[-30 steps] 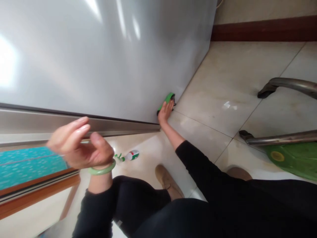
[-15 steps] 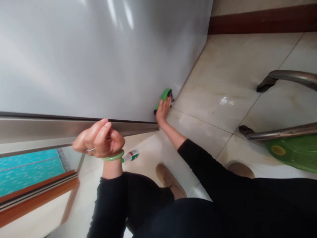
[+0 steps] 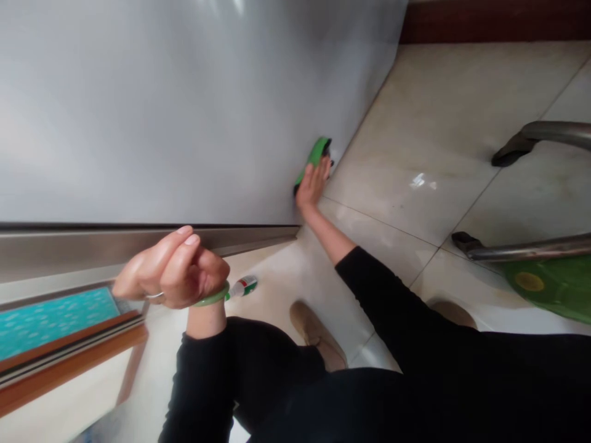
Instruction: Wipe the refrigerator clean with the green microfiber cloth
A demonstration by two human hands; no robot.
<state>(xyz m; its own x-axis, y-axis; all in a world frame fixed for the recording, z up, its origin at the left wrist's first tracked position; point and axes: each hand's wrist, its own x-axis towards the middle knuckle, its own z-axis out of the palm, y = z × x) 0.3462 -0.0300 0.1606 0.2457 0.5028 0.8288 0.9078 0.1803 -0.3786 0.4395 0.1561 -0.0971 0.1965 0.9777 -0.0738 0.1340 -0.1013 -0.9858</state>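
My right hand presses a green pad with black ends against the large glossy grey panel, low down beside its floor edge. Its fingers lie over the pad's back and hide part of it. On the left, my left hand is curled into a fist in front of the panel's metal side edge. Nothing shows inside that fist, and whether it touches the edge I cannot tell. A ring and a pale green bangle are on this hand and wrist.
A white bottle with a green and red label lies on the tiled floor near my shoe. Metal legs and a green seat stand at right. A wooden frame crosses the lower left.
My right hand and the green pad have slid along the panel's lower part, away from its near corner. My left fist has shifted slightly left; the view has tilted a little.
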